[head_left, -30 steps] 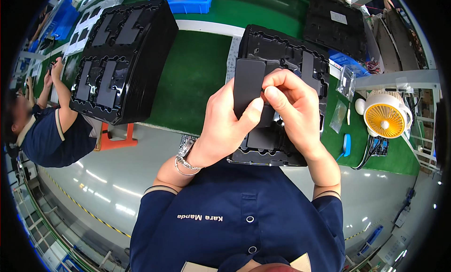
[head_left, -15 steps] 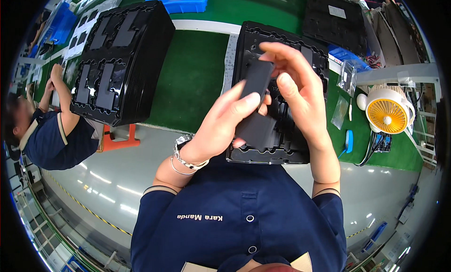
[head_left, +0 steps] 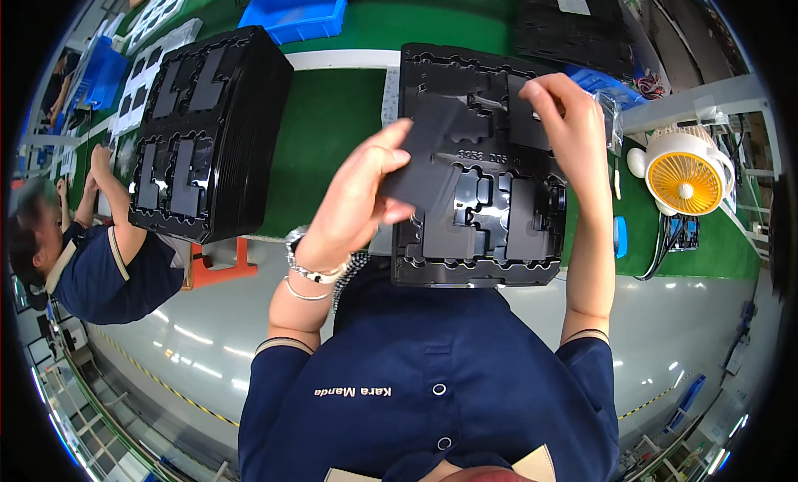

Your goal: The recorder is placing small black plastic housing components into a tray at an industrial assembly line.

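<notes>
A black moulded tray point(head_left: 490, 224) with shaped pockets lies in front of me on the green table. My left hand point(head_left: 362, 195) grips a flat dark grey rectangular piece point(head_left: 428, 162) and holds it tilted over the tray's left part. My right hand point(head_left: 565, 120) pinches a second flat black piece point(head_left: 525, 120) above the tray's upper right pockets. The two pieces are apart from each other.
A tall stack of black trays point(head_left: 208, 137) stands to the left. A blue bin point(head_left: 299, 12) sits at the back, more black trays point(head_left: 573, 20) at the back right. A yellow fan point(head_left: 686, 178) stands on the right. Another person point(head_left: 91, 257) works at the left.
My hands were together on one dark stack over the tray; now they have separated, each with one flat piece, the right one moved up and right.
</notes>
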Demonstrator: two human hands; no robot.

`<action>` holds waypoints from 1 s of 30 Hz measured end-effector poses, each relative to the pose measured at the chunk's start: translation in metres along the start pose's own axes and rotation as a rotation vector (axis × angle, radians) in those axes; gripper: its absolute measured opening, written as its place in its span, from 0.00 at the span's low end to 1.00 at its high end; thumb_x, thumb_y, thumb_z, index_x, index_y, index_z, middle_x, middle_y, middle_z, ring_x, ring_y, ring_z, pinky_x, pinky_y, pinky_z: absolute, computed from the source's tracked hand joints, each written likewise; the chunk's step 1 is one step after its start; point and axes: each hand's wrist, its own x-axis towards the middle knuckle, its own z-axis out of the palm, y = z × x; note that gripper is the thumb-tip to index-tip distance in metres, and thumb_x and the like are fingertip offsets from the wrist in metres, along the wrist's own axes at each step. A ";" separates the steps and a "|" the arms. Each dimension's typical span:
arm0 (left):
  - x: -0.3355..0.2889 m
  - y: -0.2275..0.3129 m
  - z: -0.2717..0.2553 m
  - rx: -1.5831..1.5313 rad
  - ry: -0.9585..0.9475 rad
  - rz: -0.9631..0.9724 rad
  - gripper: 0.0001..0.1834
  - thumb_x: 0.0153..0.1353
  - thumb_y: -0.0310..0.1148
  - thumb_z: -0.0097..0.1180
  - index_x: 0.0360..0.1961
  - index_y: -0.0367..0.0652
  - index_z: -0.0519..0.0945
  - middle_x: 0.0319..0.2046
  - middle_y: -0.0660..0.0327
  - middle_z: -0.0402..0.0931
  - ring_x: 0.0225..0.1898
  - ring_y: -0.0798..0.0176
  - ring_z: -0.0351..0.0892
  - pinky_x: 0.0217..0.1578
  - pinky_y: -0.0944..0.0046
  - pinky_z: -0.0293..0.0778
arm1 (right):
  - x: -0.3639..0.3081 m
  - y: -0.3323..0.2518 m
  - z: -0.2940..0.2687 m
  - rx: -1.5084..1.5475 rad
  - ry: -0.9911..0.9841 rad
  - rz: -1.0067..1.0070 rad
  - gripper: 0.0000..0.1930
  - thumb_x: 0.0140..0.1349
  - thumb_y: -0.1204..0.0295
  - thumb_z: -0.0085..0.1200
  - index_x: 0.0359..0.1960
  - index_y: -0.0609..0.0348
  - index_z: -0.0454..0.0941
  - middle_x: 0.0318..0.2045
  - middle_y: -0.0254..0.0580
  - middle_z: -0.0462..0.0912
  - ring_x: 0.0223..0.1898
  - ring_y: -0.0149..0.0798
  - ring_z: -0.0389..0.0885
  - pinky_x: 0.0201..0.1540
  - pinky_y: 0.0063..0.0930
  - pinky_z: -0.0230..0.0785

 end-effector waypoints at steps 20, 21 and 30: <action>0.053 0.010 -0.009 1.540 0.140 0.574 0.29 0.55 0.39 0.65 0.59 0.48 0.75 0.21 0.66 0.65 0.24 0.64 0.67 0.30 0.61 0.68 | 0.005 0.042 0.023 -0.426 0.121 -0.178 0.09 0.55 0.68 0.62 0.34 0.60 0.81 0.34 0.42 0.80 0.39 0.46 0.76 0.44 0.39 0.68; 0.054 0.011 -0.010 1.581 0.097 0.605 0.28 0.54 0.38 0.65 0.57 0.49 0.76 0.23 0.66 0.65 0.26 0.64 0.67 0.32 0.61 0.68 | 0.005 0.044 0.022 -0.392 0.093 -0.152 0.10 0.55 0.68 0.62 0.35 0.60 0.81 0.34 0.42 0.80 0.39 0.47 0.76 0.45 0.39 0.68; 0.056 0.009 -0.005 1.579 0.169 0.651 0.23 0.56 0.37 0.64 0.54 0.45 0.77 0.26 0.66 0.67 0.31 0.64 0.70 0.34 0.63 0.68 | 0.029 0.027 -0.008 0.334 -0.190 0.155 0.09 0.61 0.74 0.59 0.39 0.61 0.72 0.20 0.21 0.66 0.25 0.16 0.62 0.30 0.12 0.54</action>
